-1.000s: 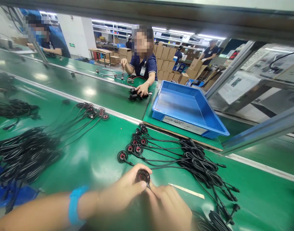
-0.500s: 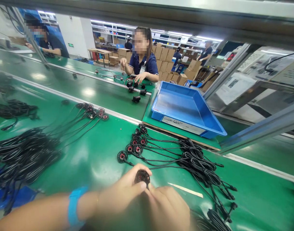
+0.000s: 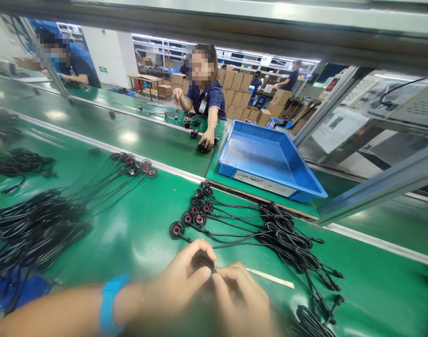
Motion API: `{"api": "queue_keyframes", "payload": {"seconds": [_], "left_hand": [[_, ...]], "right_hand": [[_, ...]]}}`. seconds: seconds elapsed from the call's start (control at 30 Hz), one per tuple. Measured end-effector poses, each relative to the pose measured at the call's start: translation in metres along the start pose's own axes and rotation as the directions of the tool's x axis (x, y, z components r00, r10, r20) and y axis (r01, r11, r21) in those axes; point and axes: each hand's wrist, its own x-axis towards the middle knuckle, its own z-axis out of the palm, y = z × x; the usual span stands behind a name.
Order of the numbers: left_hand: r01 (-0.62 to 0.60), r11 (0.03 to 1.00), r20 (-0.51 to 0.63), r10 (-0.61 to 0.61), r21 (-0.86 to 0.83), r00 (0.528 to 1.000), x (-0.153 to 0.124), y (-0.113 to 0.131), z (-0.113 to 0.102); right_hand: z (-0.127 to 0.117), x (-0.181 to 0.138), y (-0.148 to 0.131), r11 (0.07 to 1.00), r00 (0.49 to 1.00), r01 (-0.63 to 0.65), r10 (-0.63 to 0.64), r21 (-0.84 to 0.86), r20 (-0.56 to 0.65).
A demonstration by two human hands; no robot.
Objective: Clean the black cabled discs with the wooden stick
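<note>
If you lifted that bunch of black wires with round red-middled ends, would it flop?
Probably floppy: the thin black wires lie in loose coils on the green belt. Their small round ends look light and would likely dangle. Overlapping loops may drag neighbours along.

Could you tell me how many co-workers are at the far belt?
2: one co-worker straight across, hand on a black part; another co-worker at far left. Others may be hidden.

Cabled parts (image 3: 199,217) before tray (image 3: 266,180), cable heap (image 3: 34,229) left (both on belt (image 3: 136,234))
</note>
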Motion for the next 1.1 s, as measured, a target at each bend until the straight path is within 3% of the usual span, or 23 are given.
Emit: {"api": "queue_keyframes", "payload": {"seconds": [0.13, 0.23, 0.33, 0.47, 0.67, 0.77, 1.1], "left_hand": [[-0.101, 0.933, 0.102, 0.070, 0.344, 0.992, 0.006, 0.010, -0.009], [-0.264, 0.868, 0.265, 0.160, 0.422, 0.951, 0.008, 0.012, -0.017], [-0.414, 0.817, 0.335, 0.289, 0.401, 0.897, 0.006, 0.005, -0.019], [-0.516, 0.757, 0.289, 0.430, 0.400, 0.855, 0.000, -0.002, -0.012], [-0.420, 0.857, 0.210, 0.370, 0.299, 0.905, 0.002, -0.006, -0.006], [-0.448, 0.869, 0.235, 0.400, 0.212, 0.886, 0.003, -0.011, -0.009], [-0.529, 0.781, 0.366, 0.410, 0.332, 0.835, -0.004, -0.003, -0.009]], "right_hand": [[-0.009, 0.003, 0.010, 0.907, 0.957, 0.281, -0.287, -0.313, 0.028], [-0.010, 0.000, 0.015, 0.813, 0.915, 0.388, -0.398, -0.433, 0.071], [-0.002, -0.009, 0.013, 0.801, 0.912, 0.377, -0.409, -0.465, 0.036], [0.006, -0.016, 0.008, 0.828, 0.919, 0.334, -0.393, -0.450, -0.042], [-0.008, 0.000, 0.002, 0.908, 0.952, 0.287, -0.307, -0.306, -0.019], [-0.012, 0.008, -0.003, 0.937, 0.959, 0.278, -0.282, -0.210, 0.013], [-0.006, -0.007, 0.002, 0.936, 0.949, 0.303, -0.279, -0.179, 0.150]]}}
